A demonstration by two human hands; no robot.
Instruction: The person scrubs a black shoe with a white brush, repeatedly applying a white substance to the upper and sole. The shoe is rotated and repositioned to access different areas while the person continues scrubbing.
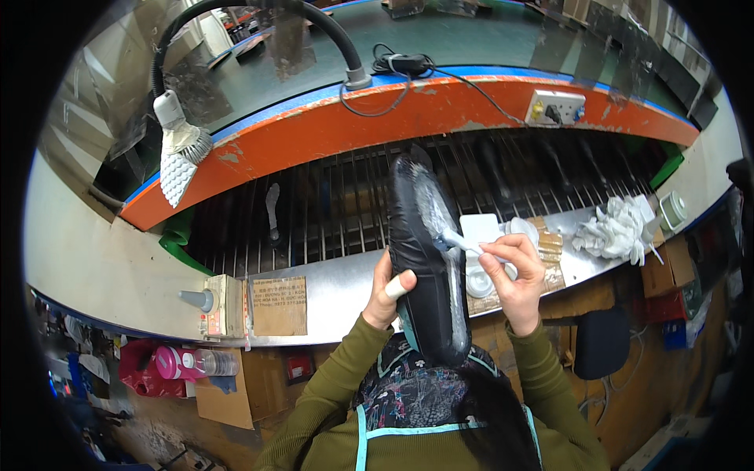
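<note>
My left hand [383,295] grips the side of a black shoe upper [412,243], its thumb wrapped in a white finger cover. The upper stands lengthwise in front of me, toe away, its underside turned to the right. A pale, glossy wet-looking coating runs along that underside. Pinched in the fingers of my right hand [518,276] is a small white brush [455,239], whose tip touches the coated part. Just behind the brush are a white square piece [479,227] and a white round dish [477,281].
Beyond the metal ledge [338,310] runs a roller rack [314,212] with a sole-shaped piece [272,212]. Crumpled white material [616,231] lies at right. A small box-like device [225,308] and cardboard [279,306] sit at left; a lamp [182,149] hangs far left.
</note>
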